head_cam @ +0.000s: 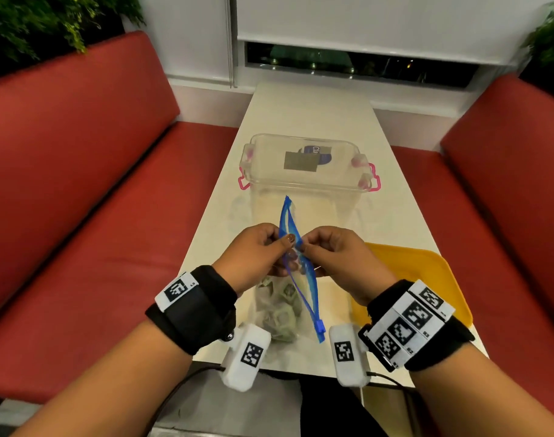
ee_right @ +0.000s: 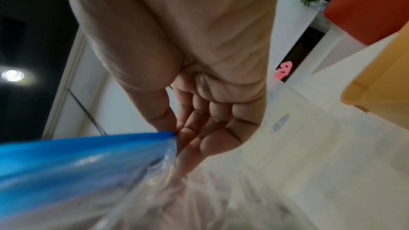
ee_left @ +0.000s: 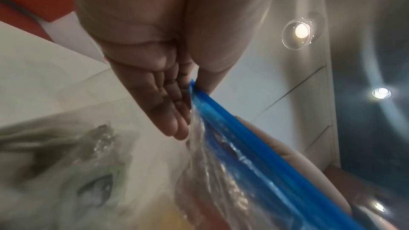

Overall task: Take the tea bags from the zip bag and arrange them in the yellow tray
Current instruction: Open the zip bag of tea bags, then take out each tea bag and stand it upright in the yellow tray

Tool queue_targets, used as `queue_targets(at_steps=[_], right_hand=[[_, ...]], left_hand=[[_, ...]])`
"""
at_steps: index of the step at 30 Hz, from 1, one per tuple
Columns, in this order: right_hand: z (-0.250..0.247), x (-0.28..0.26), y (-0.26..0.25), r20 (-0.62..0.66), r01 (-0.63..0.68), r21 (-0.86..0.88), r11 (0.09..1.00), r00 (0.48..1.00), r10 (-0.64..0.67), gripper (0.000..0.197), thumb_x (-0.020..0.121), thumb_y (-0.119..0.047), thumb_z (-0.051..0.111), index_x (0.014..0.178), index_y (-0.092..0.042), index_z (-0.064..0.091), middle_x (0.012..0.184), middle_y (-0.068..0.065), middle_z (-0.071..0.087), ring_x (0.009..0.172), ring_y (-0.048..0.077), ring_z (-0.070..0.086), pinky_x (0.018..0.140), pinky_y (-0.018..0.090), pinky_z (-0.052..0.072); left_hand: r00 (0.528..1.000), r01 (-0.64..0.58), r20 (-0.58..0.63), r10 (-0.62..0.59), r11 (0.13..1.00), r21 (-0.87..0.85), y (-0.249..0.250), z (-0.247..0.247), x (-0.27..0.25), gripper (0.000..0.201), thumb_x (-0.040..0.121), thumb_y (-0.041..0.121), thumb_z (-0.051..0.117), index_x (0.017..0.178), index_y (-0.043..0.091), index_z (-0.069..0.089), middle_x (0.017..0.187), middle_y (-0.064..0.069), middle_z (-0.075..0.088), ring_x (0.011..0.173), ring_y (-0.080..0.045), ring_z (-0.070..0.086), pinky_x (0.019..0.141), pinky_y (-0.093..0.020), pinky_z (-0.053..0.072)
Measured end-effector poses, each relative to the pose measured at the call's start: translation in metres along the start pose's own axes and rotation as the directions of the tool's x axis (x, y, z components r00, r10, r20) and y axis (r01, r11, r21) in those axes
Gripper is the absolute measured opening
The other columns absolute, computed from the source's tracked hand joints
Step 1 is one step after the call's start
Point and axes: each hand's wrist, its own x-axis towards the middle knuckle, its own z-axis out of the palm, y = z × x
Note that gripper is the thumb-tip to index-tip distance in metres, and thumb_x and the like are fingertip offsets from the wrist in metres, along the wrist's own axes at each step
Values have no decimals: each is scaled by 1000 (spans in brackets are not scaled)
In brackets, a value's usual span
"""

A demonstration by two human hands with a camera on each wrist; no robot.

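Observation:
A clear zip bag (head_cam: 282, 313) with a blue zip strip (head_cam: 304, 279) stands on the near part of the white table, held up between both hands. Greenish tea bags (head_cam: 280, 305) show through its clear wall. My left hand (head_cam: 256, 250) pinches the left lip of the blue strip (ee_left: 223, 120). My right hand (head_cam: 329, 250) pinches the right lip (ee_right: 110, 146). The two lips are parted a little at the far end. The blue slider (head_cam: 320, 327) sits at the near end of the strip. The yellow tray (head_cam: 426, 272) lies at the right, partly under my right wrist.
A clear plastic box with pink latches (head_cam: 307, 165) stands mid-table beyond the bag. The narrow white table (head_cam: 310, 105) runs to a window wall, with red benches (head_cam: 96, 200) on both sides. Plants sit at the upper corners.

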Motion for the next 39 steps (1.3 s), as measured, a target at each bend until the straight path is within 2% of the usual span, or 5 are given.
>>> queue_targets(at_steps=[13,19,26,32,39], right_hand=[[-37,7,6,-111,72,-356,932,987,-119,31,82,-5,58,98,-29,45,80,-1,63,67,11,64,66,34,53],[-13,7,-2,193,556,-672,488,769,-610,33,71,9,65,97,-11,65,94,2,62,87,24,57,74,30,45],[-2,21,11,312,315,-858,406,947,-74,27,89,-20,59,115,-17,60,108,5,65,99,26,60,80,38,50],[-2,17,21,326,309,-880,359,945,-16,52,79,-32,72,122,-18,47,120,3,57,100,26,59,74,34,48],[10,14,27,344,303,-872,384,938,40,91,73,-35,77,143,-10,25,138,7,44,110,26,56,83,33,48]], left_hand=[[973,125,-55,-226,710,-693,0,-33,24,18,101,8,37,87,12,48,59,0,46,46,-11,51,49,-24,50],[940,274,26,-341,705,-654,-18,-19,28,18,96,13,42,82,13,53,64,3,19,52,-11,15,39,-21,25],[934,266,-28,-355,749,-606,-22,-14,19,18,94,4,41,98,15,55,60,0,36,40,-10,28,35,-16,26],[999,-2,44,-1,996,88,-27,-20,7,25,90,2,56,88,21,72,79,8,55,59,-1,48,53,-15,37],[987,-36,-61,150,571,820,-57,-8,-1,53,81,23,65,131,33,52,112,-3,36,90,-24,51,80,-33,47]])
